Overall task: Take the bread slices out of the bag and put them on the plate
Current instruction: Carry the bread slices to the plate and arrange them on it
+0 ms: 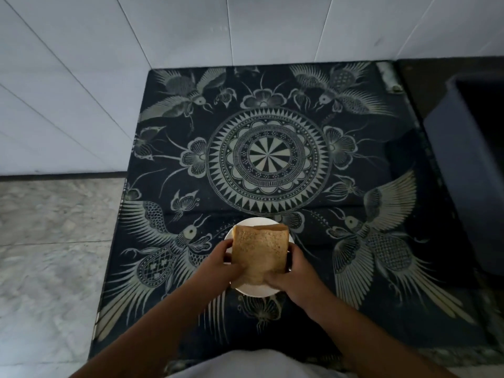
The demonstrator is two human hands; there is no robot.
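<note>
Head view, both hands on the bread (259, 253).

Grip: left hand (221, 264) wraps the left edge of the bread stack, fingers curled round its side, thumb on the near face. Right hand (290, 276) clasps the right edge and lower right corner, thumb laid across the bottom of the top slice. Both hands are closed on the bread; no gap shows between fingers and crust. Whether a thin bag still covers the bread cannot be told; a slight fold or lip shows along the far top edge.

Position: bread is held over the white plate (253, 291), covering most of it. Plate rim shows at the far side and at the near edge below the hands. Whether the bread rests on the plate or is held just above it cannot be told.

Edges and room: plate sits near the front edge of a dark patterned cloth (270, 159). The cloth beyond the plate is open. A grey bin (463, 170) stands well apart at the right. Tiled wall (109, 64) lies behind and left; pale floor (54, 255) lies at left.
</note>
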